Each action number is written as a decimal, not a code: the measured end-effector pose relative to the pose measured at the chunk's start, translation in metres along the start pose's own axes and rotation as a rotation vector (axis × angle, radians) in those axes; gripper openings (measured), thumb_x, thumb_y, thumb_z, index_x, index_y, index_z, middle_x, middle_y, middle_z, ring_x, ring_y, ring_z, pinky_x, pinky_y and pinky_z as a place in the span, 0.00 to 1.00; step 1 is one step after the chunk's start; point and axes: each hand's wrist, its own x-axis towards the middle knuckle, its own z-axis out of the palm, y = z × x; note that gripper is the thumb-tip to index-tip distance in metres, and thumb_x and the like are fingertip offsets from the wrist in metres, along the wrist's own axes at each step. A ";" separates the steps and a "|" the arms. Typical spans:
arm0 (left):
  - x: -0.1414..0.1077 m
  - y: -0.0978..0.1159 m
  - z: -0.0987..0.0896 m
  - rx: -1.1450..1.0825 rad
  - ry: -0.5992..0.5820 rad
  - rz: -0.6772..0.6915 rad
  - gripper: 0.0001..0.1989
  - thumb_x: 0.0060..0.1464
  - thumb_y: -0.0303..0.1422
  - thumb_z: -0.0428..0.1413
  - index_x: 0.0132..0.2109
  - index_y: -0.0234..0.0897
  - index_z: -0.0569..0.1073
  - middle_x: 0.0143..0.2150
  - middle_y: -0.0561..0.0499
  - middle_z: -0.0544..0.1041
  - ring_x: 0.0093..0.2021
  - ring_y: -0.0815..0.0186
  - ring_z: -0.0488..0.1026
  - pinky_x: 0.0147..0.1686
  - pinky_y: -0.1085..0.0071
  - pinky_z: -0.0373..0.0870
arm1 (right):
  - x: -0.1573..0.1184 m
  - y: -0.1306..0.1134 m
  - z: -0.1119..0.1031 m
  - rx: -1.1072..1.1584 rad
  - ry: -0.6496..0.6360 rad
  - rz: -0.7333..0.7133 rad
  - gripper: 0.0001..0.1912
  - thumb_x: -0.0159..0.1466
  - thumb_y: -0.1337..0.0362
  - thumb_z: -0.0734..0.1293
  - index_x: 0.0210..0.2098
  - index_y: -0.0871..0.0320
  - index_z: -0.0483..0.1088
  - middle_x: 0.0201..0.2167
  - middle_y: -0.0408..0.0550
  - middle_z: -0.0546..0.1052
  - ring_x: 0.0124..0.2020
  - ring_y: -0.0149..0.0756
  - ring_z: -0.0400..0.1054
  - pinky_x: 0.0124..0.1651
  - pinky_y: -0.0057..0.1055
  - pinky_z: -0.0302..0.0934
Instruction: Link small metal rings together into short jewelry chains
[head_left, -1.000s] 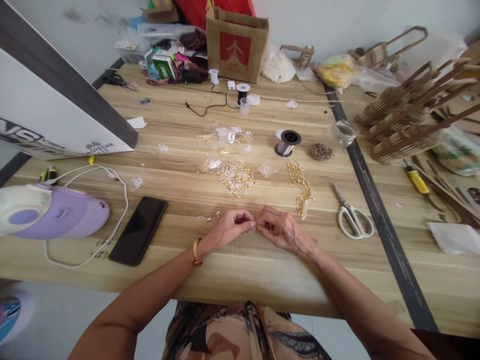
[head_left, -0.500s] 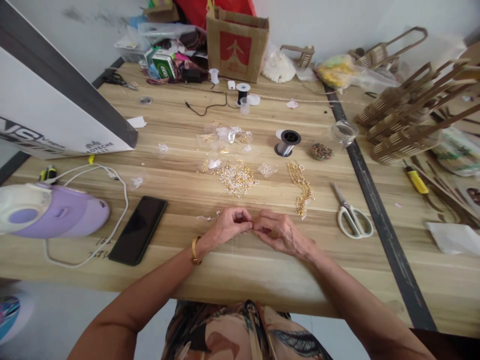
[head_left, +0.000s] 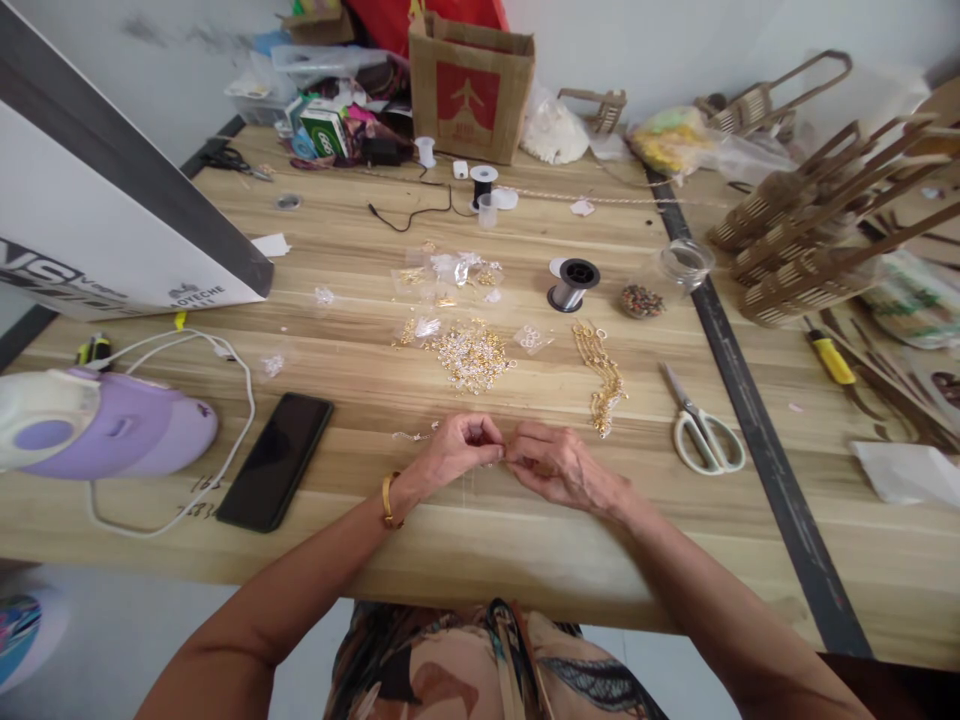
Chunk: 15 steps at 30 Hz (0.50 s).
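My left hand (head_left: 459, 446) and my right hand (head_left: 556, 463) meet fingertip to fingertip over the near part of the wooden table. Both are closed in a pinch. What lies between the fingertips is tiny and mostly hidden; a pale speck shows under the left fingers. A faint, thin line hangs below the left hand. Beside that hand lies a short silvery chain (head_left: 411, 436), its right end hidden by the hand. Farther out is a heap of gold and clear beads (head_left: 474, 355). Several gold chains (head_left: 602, 380) lie beyond my right hand.
White-handled scissors (head_left: 705, 430) lie to the right, a black phone (head_left: 277, 460) and a purple bottle (head_left: 127, 420) to the left. A wire spool (head_left: 574, 286), a tipped jar of dark beads (head_left: 643, 300), small plastic bags (head_left: 450, 270) and a paper bag (head_left: 471, 90) stand farther back.
Both hands keep their pinch in nearly the same place. The right fingers have shifted very slightly; the view has moved a touch.
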 end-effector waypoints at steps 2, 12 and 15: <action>0.000 0.001 0.000 -0.001 0.002 -0.002 0.09 0.43 0.32 0.60 0.26 0.31 0.69 0.22 0.54 0.70 0.23 0.73 0.64 0.24 0.77 0.58 | 0.000 0.000 0.000 0.005 0.000 -0.003 0.06 0.65 0.69 0.60 0.36 0.58 0.68 0.32 0.48 0.72 0.31 0.32 0.66 0.33 0.26 0.60; 0.001 -0.003 0.000 -0.037 0.003 0.007 0.08 0.43 0.31 0.61 0.27 0.32 0.69 0.22 0.55 0.70 0.23 0.74 0.65 0.24 0.77 0.60 | 0.000 -0.001 -0.002 0.023 -0.007 -0.022 0.06 0.65 0.69 0.60 0.35 0.58 0.68 0.33 0.48 0.72 0.30 0.31 0.67 0.34 0.27 0.60; 0.000 -0.001 0.000 -0.067 -0.002 -0.008 0.10 0.42 0.32 0.61 0.27 0.31 0.69 0.22 0.54 0.71 0.23 0.73 0.67 0.25 0.76 0.63 | 0.000 0.000 -0.002 0.031 -0.002 -0.015 0.06 0.65 0.69 0.60 0.35 0.58 0.68 0.32 0.47 0.72 0.30 0.31 0.66 0.32 0.26 0.60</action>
